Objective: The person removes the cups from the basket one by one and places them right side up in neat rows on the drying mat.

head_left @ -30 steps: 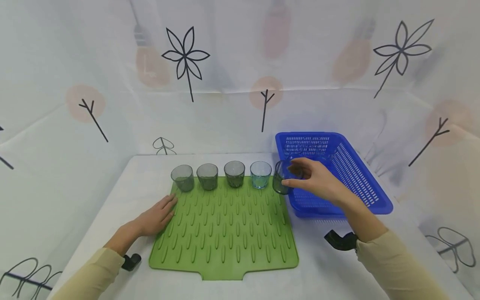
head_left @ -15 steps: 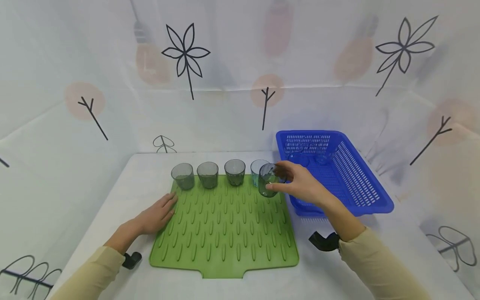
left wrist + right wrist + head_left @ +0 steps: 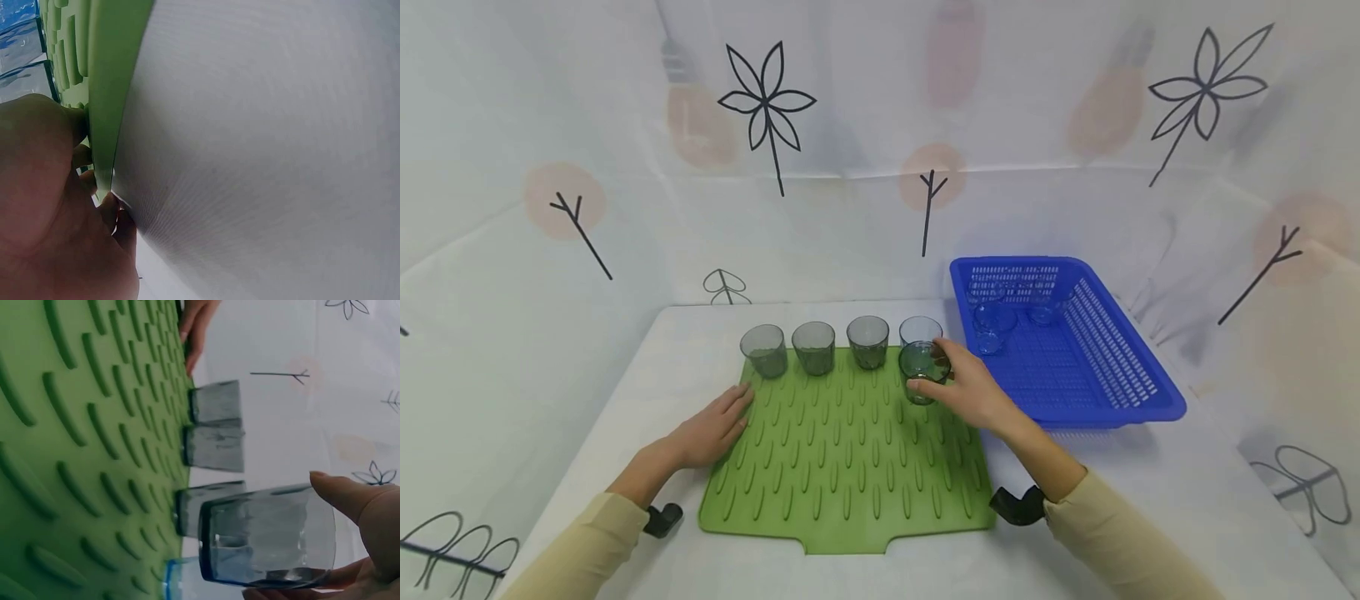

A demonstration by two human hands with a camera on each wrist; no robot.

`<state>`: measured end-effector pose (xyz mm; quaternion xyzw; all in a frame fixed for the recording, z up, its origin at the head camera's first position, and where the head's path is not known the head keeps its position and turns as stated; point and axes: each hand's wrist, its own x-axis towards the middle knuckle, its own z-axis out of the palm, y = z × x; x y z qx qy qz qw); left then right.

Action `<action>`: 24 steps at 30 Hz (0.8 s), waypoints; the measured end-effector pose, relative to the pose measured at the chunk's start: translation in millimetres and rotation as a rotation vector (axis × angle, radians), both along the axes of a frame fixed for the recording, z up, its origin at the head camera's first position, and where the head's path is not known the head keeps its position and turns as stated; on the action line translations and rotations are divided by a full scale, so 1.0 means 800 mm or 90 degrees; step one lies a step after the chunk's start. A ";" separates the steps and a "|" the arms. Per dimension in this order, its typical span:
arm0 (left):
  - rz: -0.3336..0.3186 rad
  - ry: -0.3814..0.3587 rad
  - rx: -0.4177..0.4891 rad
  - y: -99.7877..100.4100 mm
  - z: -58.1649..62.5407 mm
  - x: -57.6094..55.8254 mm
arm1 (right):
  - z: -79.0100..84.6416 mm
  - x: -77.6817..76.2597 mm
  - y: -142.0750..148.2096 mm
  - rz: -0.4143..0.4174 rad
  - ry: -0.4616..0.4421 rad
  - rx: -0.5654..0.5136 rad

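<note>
My right hand [image 3: 973, 387] grips a smoky grey drinking glass [image 3: 917, 357] between thumb and fingers, close over the green ridged mat [image 3: 850, 479]. In the head view it overlaps the pale blue glass [image 3: 922, 328] behind it. Seen from the right wrist, the held glass [image 3: 269, 534] is off the mat, its base facing the mat. Along the mat's far edge stand three grey glasses [image 3: 766, 352], upright in a row left of the blue one. My left hand [image 3: 711, 429] rests on the mat's left edge; in the left wrist view its fingers touch that edge [image 3: 115, 94].
A blue perforated basket [image 3: 1108, 342] stands right of the mat with several clear glasses [image 3: 996, 317] in its far left part. The white table [image 3: 1045, 508] backs onto a patterned cloth [image 3: 850, 233]. A tab [image 3: 844, 543] projects from the mat's near edge.
My right hand has carried the grey glass leftward from beside the basket to in front of the blue glass. The left hand has stayed on the mat's edge.
</note>
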<state>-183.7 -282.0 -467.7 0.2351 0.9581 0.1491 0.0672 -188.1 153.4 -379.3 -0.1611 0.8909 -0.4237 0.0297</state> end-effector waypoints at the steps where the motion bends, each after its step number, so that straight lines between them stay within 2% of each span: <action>1: -0.003 0.005 0.004 0.000 0.001 0.000 | -0.003 0.001 -0.002 -0.005 0.007 -0.002; 9: -0.006 0.009 0.018 0.002 0.004 0.002 | -0.022 0.006 -0.013 -0.050 0.013 -0.008; 15: 0.003 -0.001 -0.004 0.002 0.005 0.001 | -0.040 0.007 -0.020 -0.086 0.006 -0.013; 24: 0.006 -0.008 -0.009 0.003 0.007 0.002 | -0.055 0.009 -0.020 -0.104 -0.021 -0.018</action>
